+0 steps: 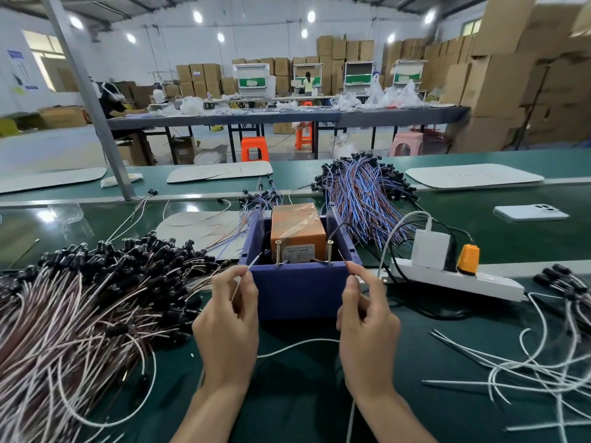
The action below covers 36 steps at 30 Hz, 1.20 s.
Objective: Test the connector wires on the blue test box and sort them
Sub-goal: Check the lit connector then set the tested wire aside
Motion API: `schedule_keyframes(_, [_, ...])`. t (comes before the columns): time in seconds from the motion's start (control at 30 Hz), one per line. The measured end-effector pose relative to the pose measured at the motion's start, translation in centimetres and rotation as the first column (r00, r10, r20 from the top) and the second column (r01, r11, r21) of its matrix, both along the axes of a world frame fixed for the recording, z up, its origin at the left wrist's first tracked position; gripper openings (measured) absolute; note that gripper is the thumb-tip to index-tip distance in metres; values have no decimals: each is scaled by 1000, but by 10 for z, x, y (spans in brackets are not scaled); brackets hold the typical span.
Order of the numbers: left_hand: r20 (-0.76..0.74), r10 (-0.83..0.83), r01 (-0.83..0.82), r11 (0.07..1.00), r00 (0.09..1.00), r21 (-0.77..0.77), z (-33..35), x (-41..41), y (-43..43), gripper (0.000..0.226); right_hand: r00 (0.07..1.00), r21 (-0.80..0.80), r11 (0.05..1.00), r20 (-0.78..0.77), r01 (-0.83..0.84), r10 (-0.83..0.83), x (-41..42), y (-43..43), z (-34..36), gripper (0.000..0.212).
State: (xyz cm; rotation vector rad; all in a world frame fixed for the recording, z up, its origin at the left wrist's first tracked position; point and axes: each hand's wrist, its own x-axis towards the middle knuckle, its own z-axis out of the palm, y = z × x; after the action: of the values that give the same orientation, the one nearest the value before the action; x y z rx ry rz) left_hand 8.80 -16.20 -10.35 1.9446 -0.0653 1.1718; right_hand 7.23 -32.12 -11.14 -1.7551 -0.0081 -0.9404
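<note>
The blue test box (299, 287) stands open-topped in front of me, with an orange unit (297, 231) inside and two upright screws (278, 254) on its front rim. My left hand (228, 324) pinches a white wire end (252, 263) aimed at the left screw. A thin reddish wire end (343, 259) is pinched by my right hand (366, 324) beside the right screw. A white wire (297, 345) loops on the belt between my wrists.
A big heap of pink-white wires with black connectors (96, 298) lies left. Blue-orange wires (364, 193) pile behind the box. A white power strip (460, 279) with chargers, a phone (531, 213) and loose white wires (527, 362) lie right on the green belt.
</note>
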Motion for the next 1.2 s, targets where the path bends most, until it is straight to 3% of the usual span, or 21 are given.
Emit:
schedule_keyframes(0.33, [-12, -5, 6, 999, 1000, 54, 2, 1, -2, 15, 1000, -2, 1000, -15, 2, -2, 1, 2, -2, 24])
schedule_keyframes(0.53, [-15, -15, 17, 995, 1000, 95, 1, 1, -3, 27, 1000, -18, 1000, -26, 5, -5, 0, 2, -1, 26])
schedule_keyframes(1.2, [-38, -52, 56, 994, 998, 97, 0, -1, -4, 17, 999, -54, 999, -37, 0, -2, -1, 3, 0, 31])
